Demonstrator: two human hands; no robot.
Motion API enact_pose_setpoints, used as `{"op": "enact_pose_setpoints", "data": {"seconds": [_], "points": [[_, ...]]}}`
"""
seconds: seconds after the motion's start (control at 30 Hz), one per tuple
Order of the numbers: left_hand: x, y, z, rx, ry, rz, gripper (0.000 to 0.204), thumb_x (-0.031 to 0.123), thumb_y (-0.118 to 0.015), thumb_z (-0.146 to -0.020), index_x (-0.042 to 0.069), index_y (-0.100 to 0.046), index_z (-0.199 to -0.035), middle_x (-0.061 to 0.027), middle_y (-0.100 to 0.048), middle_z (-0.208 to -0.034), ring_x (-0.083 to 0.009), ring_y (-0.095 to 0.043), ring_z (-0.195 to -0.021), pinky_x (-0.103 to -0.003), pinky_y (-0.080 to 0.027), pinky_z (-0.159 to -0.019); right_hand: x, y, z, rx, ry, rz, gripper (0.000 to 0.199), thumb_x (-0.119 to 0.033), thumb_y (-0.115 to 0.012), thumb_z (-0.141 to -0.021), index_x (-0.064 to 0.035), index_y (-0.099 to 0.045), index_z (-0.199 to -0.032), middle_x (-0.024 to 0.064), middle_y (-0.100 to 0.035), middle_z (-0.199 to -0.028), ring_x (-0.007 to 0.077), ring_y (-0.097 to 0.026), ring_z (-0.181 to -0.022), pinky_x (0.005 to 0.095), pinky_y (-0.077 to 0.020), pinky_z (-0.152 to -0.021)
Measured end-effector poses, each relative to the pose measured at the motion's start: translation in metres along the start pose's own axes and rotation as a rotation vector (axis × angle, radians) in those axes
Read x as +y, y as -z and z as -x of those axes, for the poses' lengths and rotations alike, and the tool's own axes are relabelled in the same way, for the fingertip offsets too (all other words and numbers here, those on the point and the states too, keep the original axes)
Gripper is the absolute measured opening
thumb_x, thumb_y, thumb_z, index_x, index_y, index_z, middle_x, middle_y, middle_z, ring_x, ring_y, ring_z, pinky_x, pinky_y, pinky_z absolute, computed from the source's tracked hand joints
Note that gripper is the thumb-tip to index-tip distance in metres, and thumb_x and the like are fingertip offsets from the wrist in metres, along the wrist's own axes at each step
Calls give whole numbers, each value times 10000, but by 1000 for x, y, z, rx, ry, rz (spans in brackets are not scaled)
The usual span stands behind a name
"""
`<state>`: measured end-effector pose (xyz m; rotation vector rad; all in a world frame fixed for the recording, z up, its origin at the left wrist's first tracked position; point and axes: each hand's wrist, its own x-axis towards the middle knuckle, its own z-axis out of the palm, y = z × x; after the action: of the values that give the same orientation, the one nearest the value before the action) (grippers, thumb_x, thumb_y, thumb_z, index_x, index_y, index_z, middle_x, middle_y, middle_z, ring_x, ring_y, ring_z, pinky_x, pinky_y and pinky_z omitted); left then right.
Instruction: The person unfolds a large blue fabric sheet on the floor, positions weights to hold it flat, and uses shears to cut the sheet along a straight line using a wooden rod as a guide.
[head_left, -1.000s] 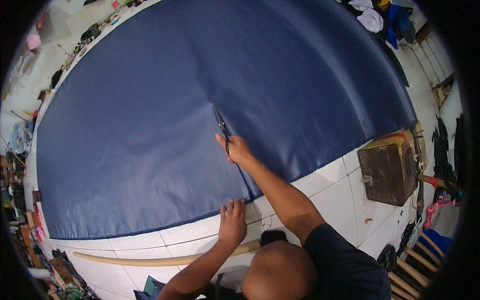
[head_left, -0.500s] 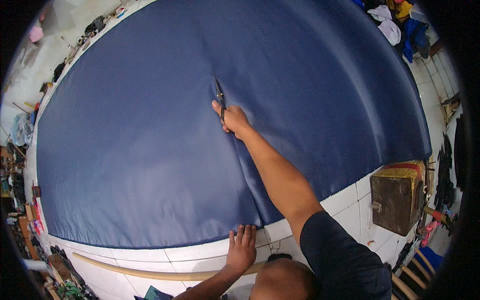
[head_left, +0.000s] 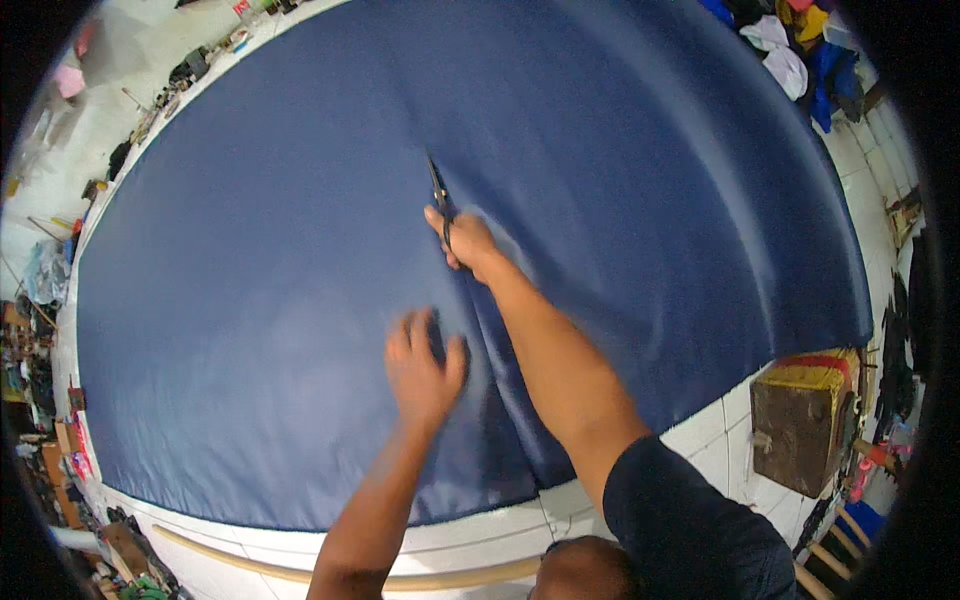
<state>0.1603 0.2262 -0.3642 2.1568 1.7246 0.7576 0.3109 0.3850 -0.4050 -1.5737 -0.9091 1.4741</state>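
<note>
A large sheet of dark blue, slightly shiny material [head_left: 250, 280] lies spread before me, with a cut running up from its near edge. My right hand [head_left: 468, 243] grips a pair of scissors [head_left: 438, 190] by the handles, the blades pointing away at the far end of the cut. My left hand [head_left: 420, 365] is over the sheet to the left of the cut, fingers apart and somewhat blurred, holding nothing. Whether it touches the material I cannot tell.
White floor tiles [head_left: 700, 440] border the sheet. A long wooden pole [head_left: 460, 577] lies along the near side. A worn brown box [head_left: 795, 430] stands at the right. Crumpled cloths [head_left: 785, 70] are piled at the far right, and assorted clutter [head_left: 45, 360] lines the left.
My left hand has moved from the sheet's near edge forward and left over the material. My right hand and the scissors stay at nearly the same place.
</note>
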Motion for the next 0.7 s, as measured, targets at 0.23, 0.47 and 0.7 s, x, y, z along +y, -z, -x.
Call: {"op": "enact_pose_setpoints", "data": {"seconds": [0.23, 0.47, 0.7], "points": [[-40, -64, -95, 74, 10, -265, 588, 391, -584, -864, 37, -522, -1330, -240, -441, -1417, -422, -339, -1386, -561, -226, -1148, 0, -1, -10, 14, 11, -17, 538, -563, -623, -908, -92, -499, -681, 13, -487, -591, 118, -445, -458, 302, -369, -442], [-38, -55, -103, 5, 88, -204, 599, 358, -626, -835, 52, -506, -1336, -230, -434, -1414, -419, -311, -1396, -567, -203, -1156, -7, 13, 3, -111, -110, -33, 517, -572, -612, -909, -90, -512, -748, 11, -496, -585, 126, -481, -493, 295, -388, -470], [-37, -53, -112, -83, 124, -200, 613, 374, -626, -831, 67, -503, -1348, -235, -423, -1420, -424, -303, -1399, -582, -179, -1157, -23, 16, -4, -101, -159, -30, 482, -535, -611, -923, -102, -509, -739, -3, -489, -582, 123, -491, -500, 304, -384, -476]]}}
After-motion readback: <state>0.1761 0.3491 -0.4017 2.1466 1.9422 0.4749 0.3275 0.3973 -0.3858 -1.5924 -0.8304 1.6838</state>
